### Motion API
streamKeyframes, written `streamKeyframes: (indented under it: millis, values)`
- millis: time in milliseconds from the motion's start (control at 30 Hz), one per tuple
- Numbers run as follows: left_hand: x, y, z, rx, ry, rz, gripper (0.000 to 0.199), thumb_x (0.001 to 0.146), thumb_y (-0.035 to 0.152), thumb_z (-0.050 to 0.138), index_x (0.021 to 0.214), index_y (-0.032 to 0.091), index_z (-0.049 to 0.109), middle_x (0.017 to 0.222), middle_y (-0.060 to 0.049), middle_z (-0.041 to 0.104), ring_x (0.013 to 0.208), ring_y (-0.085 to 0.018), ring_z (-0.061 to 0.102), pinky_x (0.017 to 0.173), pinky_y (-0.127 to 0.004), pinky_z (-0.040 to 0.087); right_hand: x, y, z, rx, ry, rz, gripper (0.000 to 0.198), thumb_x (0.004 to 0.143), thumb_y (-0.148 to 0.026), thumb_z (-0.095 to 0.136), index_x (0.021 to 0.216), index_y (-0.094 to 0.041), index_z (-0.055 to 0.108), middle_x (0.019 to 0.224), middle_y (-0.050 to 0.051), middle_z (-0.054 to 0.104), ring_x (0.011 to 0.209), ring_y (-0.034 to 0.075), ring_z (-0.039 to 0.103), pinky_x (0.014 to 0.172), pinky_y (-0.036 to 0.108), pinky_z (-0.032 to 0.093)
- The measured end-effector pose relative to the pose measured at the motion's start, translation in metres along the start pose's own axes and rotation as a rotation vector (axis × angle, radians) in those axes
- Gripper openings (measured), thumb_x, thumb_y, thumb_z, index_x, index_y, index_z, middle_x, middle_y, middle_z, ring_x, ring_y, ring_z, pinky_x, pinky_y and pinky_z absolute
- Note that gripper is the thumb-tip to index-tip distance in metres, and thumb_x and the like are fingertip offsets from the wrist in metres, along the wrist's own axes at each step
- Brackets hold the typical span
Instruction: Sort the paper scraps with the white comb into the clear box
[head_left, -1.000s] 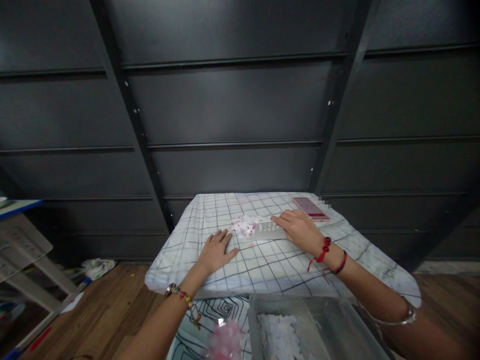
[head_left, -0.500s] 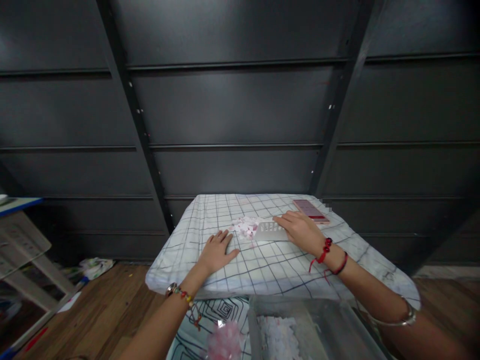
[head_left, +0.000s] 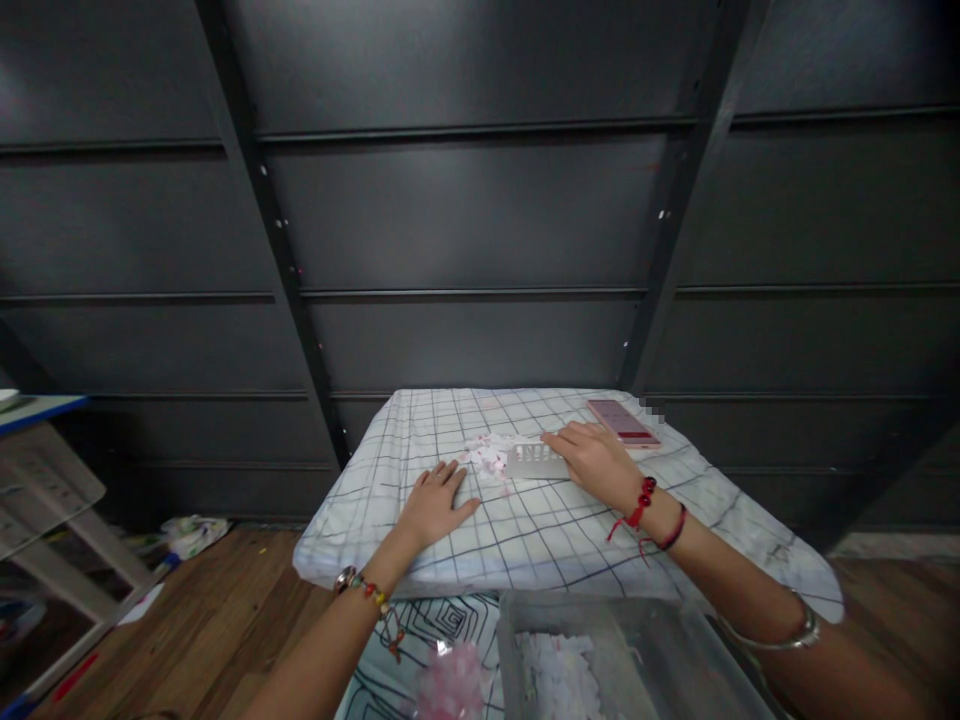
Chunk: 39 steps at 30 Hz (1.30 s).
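My right hand (head_left: 600,462) grips a pale grey slotted tray (head_left: 534,460), its fingers over the right end. At the tray's left end lies a small heap of white paper bits with pink marks (head_left: 489,455). Flat on the checked cloth (head_left: 525,545), just left of and nearer than the heap, rests my left hand (head_left: 436,505), fingers spread, holding nothing. A pink phone (head_left: 622,423) lies beyond my right hand. The underside of the tray and my right fingertips are partly hidden.
In front stands a clear plastic bin (head_left: 675,655) with white paper pieces (head_left: 562,675) inside. Left of it sits a pink plastic bag (head_left: 450,682) on patterned fabric. A dark panelled wall (head_left: 465,220) rises behind the cloth. A white shelf unit (head_left: 52,480) stands far left.
My right hand and the tray have shifted slightly left, toward the paper heap. My left hand stays where it was.
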<state>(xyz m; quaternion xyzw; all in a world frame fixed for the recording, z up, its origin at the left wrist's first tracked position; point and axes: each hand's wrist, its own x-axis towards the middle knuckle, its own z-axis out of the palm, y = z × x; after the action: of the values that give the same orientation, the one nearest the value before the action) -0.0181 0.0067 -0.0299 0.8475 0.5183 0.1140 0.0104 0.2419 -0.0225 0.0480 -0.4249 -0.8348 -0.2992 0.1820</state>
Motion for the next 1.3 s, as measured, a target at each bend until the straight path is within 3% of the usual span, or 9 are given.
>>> streamKeyframes:
  millis: [300,567,767,1000,1300]
  values:
    - [-0.001,0.003,-0.003,-0.027,-0.005,0.001,0.061,0.083,0.056,0.034,0.13,0.017,0.038,0.139,-0.009,0.032,0.128,-0.027,0.025,0.103,-0.044,0.02,-0.022,0.003,-0.014,0.029,0.007,-0.067,0.036,0.069,0.002,0.042,0.097,-0.012,0.06,0.073,0.005,0.059,0.073,0.017,0.049,0.069,0.029,0.036]
    - [0.0,0.003,-0.002,0.002,-0.004,-0.001,0.061,0.083,0.055,0.035,0.13,0.017,0.039,0.138,-0.009,0.033,0.128,-0.027,0.026,0.103,-0.043,0.02,-0.011,0.001,-0.008,-0.008,0.028,0.009,0.035,0.071,0.0,0.042,0.098,-0.013,0.06,0.072,0.005,0.059,0.072,0.018,0.048,0.067,0.029,0.035]
    - [0.0,0.002,-0.002,0.012,-0.003,0.009,0.063,0.084,0.056,0.032,0.131,0.016,0.038,0.138,-0.01,0.033,0.127,-0.027,0.026,0.103,-0.042,0.02,-0.026,-0.001,-0.012,0.068,0.032,-0.038,0.037,0.069,0.002,0.041,0.097,-0.013,0.06,0.074,0.005,0.059,0.073,0.018,0.048,0.069,0.029,0.036]
    - [0.0,0.002,0.0,0.019,0.006,0.01,0.063,0.084,0.057,0.032,0.13,0.014,0.039,0.138,-0.011,0.034,0.127,-0.027,0.027,0.103,-0.042,0.021,-0.027,-0.001,-0.014,0.099,0.06,0.043,0.032,0.074,-0.001,0.041,0.096,-0.013,0.06,0.072,0.005,0.059,0.072,0.017,0.049,0.068,0.028,0.037]
    - [-0.002,0.003,-0.003,-0.024,-0.013,0.014,0.061,0.083,0.056,0.035,0.13,0.016,0.039,0.139,-0.01,0.032,0.128,-0.028,0.025,0.102,-0.045,0.02,-0.035,-0.015,-0.018,0.116,0.075,-0.036,0.036,0.07,0.001,0.039,0.095,-0.014,0.06,0.071,0.004,0.058,0.07,0.017,0.048,0.066,0.028,0.037]
